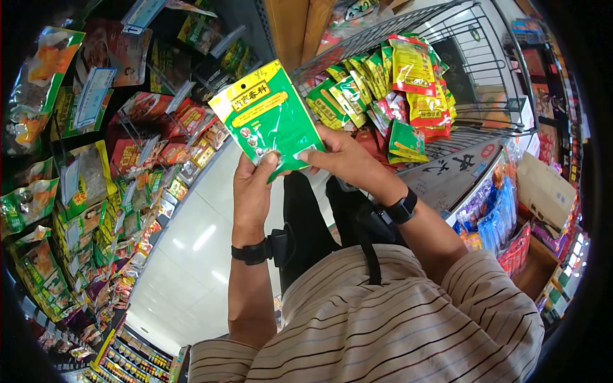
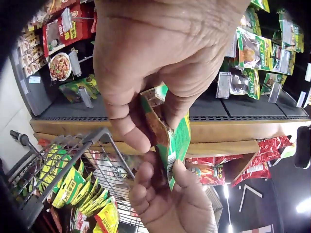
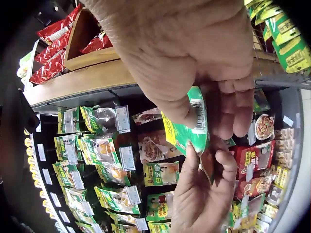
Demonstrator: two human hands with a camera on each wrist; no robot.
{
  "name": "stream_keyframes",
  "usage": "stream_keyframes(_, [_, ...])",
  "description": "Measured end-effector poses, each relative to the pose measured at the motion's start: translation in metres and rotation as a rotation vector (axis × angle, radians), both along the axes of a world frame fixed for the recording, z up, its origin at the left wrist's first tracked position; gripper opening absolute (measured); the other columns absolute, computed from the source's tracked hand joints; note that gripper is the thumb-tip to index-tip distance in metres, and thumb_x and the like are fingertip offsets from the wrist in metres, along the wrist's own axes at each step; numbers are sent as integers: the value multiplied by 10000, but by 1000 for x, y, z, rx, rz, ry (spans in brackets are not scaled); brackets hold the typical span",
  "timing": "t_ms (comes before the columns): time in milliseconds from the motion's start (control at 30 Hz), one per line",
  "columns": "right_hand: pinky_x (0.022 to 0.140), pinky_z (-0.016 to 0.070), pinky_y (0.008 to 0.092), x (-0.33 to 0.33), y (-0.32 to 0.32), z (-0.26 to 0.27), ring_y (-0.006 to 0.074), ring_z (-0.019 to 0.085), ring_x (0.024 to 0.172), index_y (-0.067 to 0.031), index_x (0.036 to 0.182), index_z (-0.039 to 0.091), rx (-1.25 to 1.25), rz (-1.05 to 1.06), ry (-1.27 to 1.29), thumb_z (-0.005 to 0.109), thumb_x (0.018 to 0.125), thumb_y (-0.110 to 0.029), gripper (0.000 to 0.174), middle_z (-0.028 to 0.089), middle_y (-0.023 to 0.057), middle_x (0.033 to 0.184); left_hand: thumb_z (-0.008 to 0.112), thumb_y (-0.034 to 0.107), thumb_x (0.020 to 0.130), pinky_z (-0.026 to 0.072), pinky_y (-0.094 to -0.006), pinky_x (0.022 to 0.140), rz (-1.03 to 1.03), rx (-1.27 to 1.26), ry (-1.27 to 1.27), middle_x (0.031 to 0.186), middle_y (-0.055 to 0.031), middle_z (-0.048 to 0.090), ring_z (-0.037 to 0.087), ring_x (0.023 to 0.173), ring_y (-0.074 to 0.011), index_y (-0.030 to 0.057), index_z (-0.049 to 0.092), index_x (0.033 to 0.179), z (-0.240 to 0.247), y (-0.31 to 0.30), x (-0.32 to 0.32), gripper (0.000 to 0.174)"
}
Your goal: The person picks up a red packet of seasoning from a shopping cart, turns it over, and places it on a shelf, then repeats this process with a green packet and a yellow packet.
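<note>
Both hands hold a flat green-and-yellow spice packet point(image 1: 271, 121) up in front of the body, its printed face towards the head camera. At its lower left edge the left hand point(image 1: 252, 185) pinches it, thumb on the front. My right hand point(image 1: 351, 159) grips the lower right corner, with the thumb over the front beside a white barcode label. Seen edge-on in the left wrist view, the packet point(image 2: 181, 141) has a partly see-through back with brownish contents. In the right wrist view the right thumb lies next to the barcode point(image 3: 198, 116).
Shelves at left carry hanging food packets point(image 1: 89, 172) with price tags point(image 1: 96, 96). A wire shopping cart point(image 1: 472, 127) ahead to the right holds several green, yellow and red packets point(image 1: 421, 76). Bagged goods point(image 1: 498, 198) and a cardboard box point(image 1: 543, 191) stand at right.
</note>
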State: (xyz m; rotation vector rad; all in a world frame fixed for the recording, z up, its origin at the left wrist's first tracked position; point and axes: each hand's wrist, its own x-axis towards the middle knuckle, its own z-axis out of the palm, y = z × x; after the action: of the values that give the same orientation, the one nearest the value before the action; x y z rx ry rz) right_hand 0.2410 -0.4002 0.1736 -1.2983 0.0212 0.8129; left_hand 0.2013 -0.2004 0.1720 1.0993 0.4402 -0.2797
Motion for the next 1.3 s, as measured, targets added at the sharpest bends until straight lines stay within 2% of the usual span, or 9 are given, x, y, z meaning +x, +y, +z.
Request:
stream_keyframes(333, [715,554,269,13,33,-45,112,644,863,-41,1258,570,-89,25,-4,596,966,-138,309,658,31,1013,584,185,986,541,-300,772,-44,83,135,1091,-46,644,622,933,-132,48,558,1229,-28,29,8,280])
stream_keyframes(500, [688,547,277,1,51,-72,162,647,811,-21,1274,483,-181,-87,146,597,946,-141,367,640,83,986,599,215,981,540,-301,761,-30,194,190,1060,-32,637,606,943,-118,78,559,1226,-57,45,8,284])
stream_keyframes(600, [762,539,313,2,63,-91,209,644,883,7,1258,485,-446,-162,-352,618,937,-154,382,633,121,1040,601,210,980,538,-301,755,-19,312,156,1049,-27,635,609,931,-120,77,562,1210,-70,55,13,268])
stream_keyframes(700, [863,512,341,14,75,-84,253,623,1001,21,1274,478,-435,-128,-328,660,920,-196,453,613,169,1135,608,162,966,530,-307,733,-36,494,89,1022,-63,643,619,885,-150,20,548,1159,-84,58,19,246])
stream_keyframes(833, [1009,445,360,26,105,-96,247,547,1197,2,1419,377,-107,-108,8,685,932,-286,644,552,200,1294,611,106,937,524,-351,732,-147,864,-91,987,-130,624,630,881,-250,-22,537,1131,-100,54,24,244])
stream_keyframes(933, [1030,434,373,37,114,-96,259,538,1217,22,1426,355,-115,-131,68,664,943,-336,676,542,197,1317,610,93,919,529,-382,753,-306,1164,-215,1007,-172,583,614,925,-326,-9,542,1139,-111,47,24,251])
stream_keyframes(1067, [749,474,244,38,119,-149,104,575,830,14,1227,513,-4,-246,166,529,1006,-294,381,611,45,916,655,127,892,512,-411,835,-410,1027,-240,1082,-175,566,600,978,-350,30,520,1275,-124,41,27,418])
stream_keyframes(1100, [633,413,222,43,120,-141,70,486,677,-6,1106,568,-87,-290,179,459,1018,-249,280,532,-12,761,679,146,880,504,-400,861,-434,980,-239,1084,-169,579,608,983,-330,33,531,1287,-127,42,29,447])
stream_keyframes(1300, [620,454,260,53,122,-201,84,533,665,6,1043,635,-97,-448,86,476,967,-185,260,620,9,762,660,177,927,515,-356,827,-159,980,-184,1088,-143,613,614,987,-237,10,562,1240,-176,76,56,368])
